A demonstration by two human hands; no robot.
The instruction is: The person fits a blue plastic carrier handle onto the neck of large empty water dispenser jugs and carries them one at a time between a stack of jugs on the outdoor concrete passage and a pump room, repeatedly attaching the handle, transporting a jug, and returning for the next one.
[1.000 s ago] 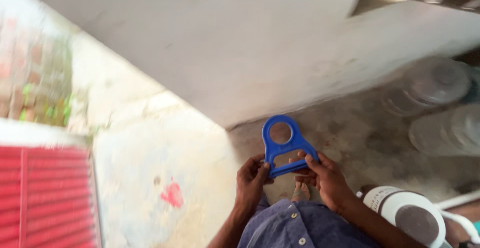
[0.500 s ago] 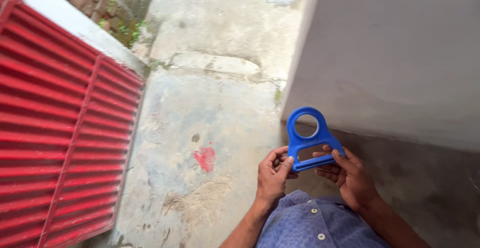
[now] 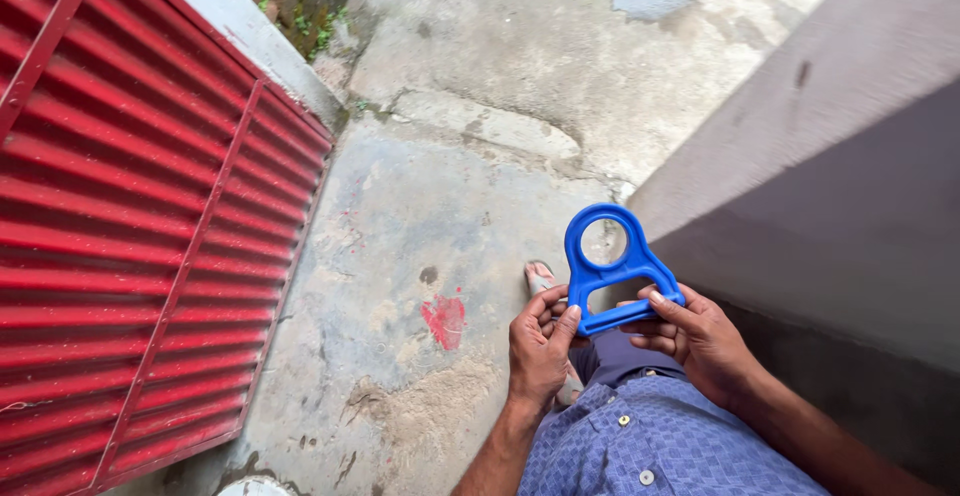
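1. Both hands grasp one thing: a blue plastic bottle-carrier handle [image 3: 612, 274], held up in front of the person's chest, above the floor

2. Left hand [image 3: 540, 341] closes on the left end of the handle's straight grip bar — thumb on the front face, fingers curled behind

3. Right hand [image 3: 695, 334] holds the right end of the same bar, its fingertips pressed on the bar's corner and the other fingers folded beneath

4. Handle stands roughly upright, tilted a little to the left, with its round ring at the top and the wider grip opening below; the floor shows through both openings

5. Below the hands lies the person's blue checked shirt [image 3: 655, 441] with small buttons, and a sandalled foot [image 3: 541, 278] shows just left of the handle

6. Concrete floor [image 3: 480, 156] is cracked and patched — a red paint blotch [image 3: 446, 318] lies near the foot

7. Red louvred shutter [image 3: 130, 226] fills the left side, and a grey wall [image 3: 840, 176] rises on the right
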